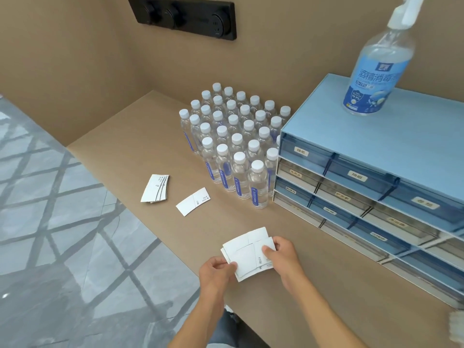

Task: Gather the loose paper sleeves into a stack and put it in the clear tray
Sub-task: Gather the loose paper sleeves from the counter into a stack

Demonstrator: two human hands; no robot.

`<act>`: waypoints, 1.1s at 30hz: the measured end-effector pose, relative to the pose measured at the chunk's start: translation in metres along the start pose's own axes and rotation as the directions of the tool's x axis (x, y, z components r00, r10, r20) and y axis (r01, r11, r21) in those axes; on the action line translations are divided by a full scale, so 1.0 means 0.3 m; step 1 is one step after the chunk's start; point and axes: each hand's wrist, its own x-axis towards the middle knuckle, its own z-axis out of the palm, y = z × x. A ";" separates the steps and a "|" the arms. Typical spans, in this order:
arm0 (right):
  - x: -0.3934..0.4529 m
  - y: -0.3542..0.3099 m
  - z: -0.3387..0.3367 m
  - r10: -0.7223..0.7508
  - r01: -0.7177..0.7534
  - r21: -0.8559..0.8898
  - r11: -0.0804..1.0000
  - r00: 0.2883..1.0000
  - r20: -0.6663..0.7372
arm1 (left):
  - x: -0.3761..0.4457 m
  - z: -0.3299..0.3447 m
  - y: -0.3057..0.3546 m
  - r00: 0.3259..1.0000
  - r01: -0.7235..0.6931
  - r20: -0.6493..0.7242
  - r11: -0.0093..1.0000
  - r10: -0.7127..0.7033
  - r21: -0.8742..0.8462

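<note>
Near the front edge of the tan counter (125,136), both hands hold a fanned bundle of white paper sleeves (247,253). My left hand (217,271) pinches its lower left corner. My right hand (282,254) grips its right side, thumb on top. A single white sleeve (192,201) lies flat farther back on the counter. A small overlapping pile of sleeves (155,188) lies to its left, close to the counter's edge. No clear tray can be made out, apart from a pale translucent object (457,322) cut off at the right border.
A block of several small water bottles (236,144) with white caps stands behind the loose sleeves. A blue drawer cabinet (376,187) fills the right side, with a spray bottle (376,71) on top. The counter drops off to a grey tiled floor (62,234) on the left.
</note>
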 end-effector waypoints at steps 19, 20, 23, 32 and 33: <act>0.294 -0.252 0.515 0.087 -0.101 -0.154 0.983 0.992 -0.090 | 0.517 -0.240 0.314 1.000 0.019 0.022 0.999 -0.020 0.026; 0.314 -0.266 0.548 0.094 -0.108 -0.172 0.979 0.991 -0.091 | 0.546 -0.253 0.326 0.999 0.026 0.017 0.999 -0.027 0.037; 0.371 -0.304 0.634 0.100 -0.121 -0.234 0.965 0.990 -0.098 | 0.625 -0.286 0.349 0.998 0.058 -0.008 0.996 -0.057 0.064; 0.529 -0.389 0.799 0.082 -0.105 -0.404 0.909 0.994 -0.074 | 0.778 -0.337 0.408 0.988 0.110 -0.113 0.993 -0.106 0.037; 0.540 -0.393 0.808 0.080 -0.107 -0.430 0.896 0.994 -0.079 | 0.789 -0.338 0.412 0.987 0.123 -0.110 0.992 -0.118 0.037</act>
